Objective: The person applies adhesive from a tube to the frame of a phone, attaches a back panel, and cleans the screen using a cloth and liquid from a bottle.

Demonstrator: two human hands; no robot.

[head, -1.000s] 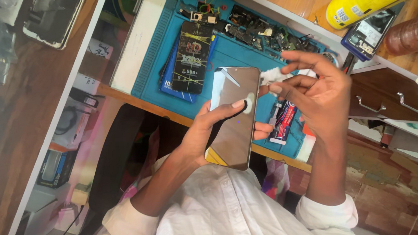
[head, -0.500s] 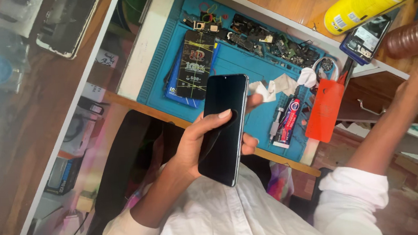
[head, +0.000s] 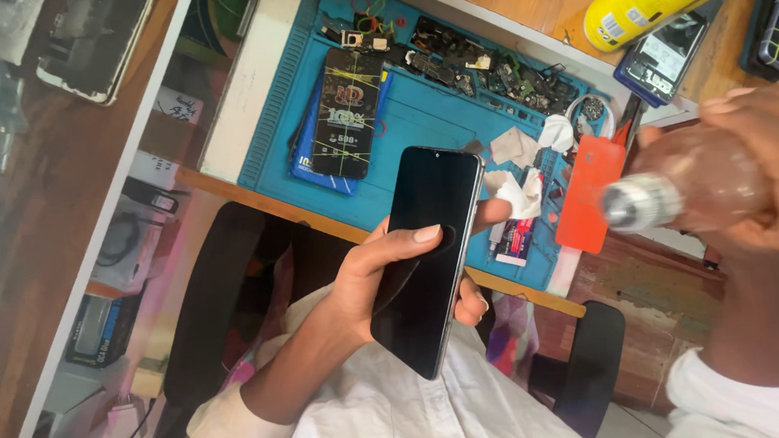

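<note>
Black glass faces us: we find the smartphone (head: 429, 253) gripped in the left hand (head: 385, 275), thumb across its screen, above the blue repair mat (head: 419, 119). Our right hand (head: 775, 170) has its fingers wrapped around a clear bottle (head: 683, 187), nozzle towards the phone. We judge liquid application is next, calling for a steady tilt.

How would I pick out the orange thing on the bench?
Find the blue work mat on the wooden bench. At its right end, beside crumpled white tissues, lies a flat orange-red plastic card. It is the only bright orange piece there.
</note>
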